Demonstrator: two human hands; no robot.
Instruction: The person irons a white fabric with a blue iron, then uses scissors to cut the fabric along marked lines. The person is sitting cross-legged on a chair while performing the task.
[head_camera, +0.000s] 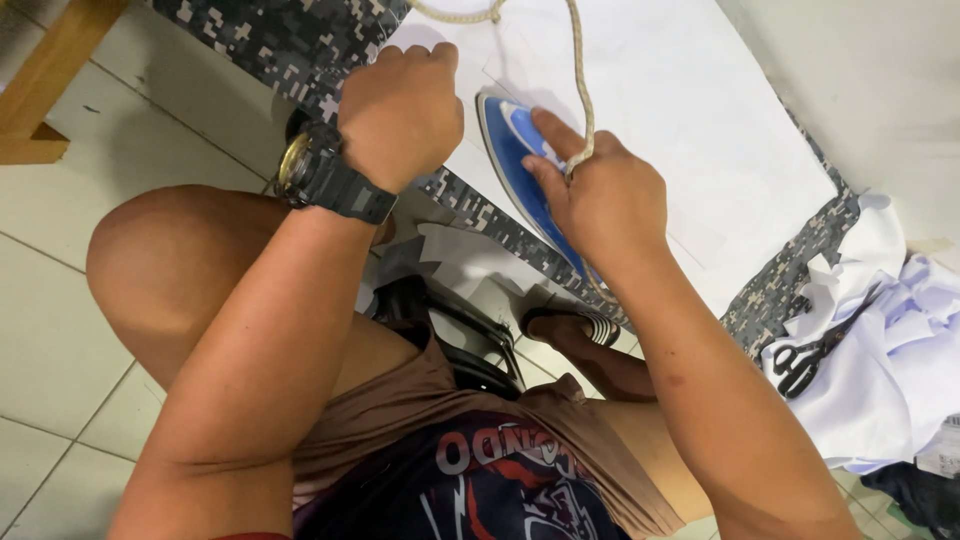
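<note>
From the head view, you are seated over a tiled floor (60, 330), your bare knee at the left and a sandalled foot (575, 325) showing between your forearms. In front of you lies a counter (290, 45) covered in grey camouflage cloth, and on it a white sheet (700, 110) spreads to the far right. At the far left a wooden leg (45, 75) crosses the corner. To the right, just off the counter's near edge, white fabric (880, 350) lies in a heap with black scissors (800, 365) resting on it. A dark metal frame (460, 340) sits under the counter near your lap.

A blue iron (520, 165) sits on the white sheet near the counter's near edge, between your two hands. Its beige cord (578, 60) runs up and away to the far edge of the picture, looping at the top.

Your left hand (400, 110), with a dark watch (325, 175) at the wrist, is curled into a loose fist, knuckles down on the sheet just left of the iron, holding nothing that can be seen. Your right hand (600, 195) lies over the iron's handle with its fingers closed around it, the index finger stretched forward along the top, and the cord passing across the back of the fingers.
</note>
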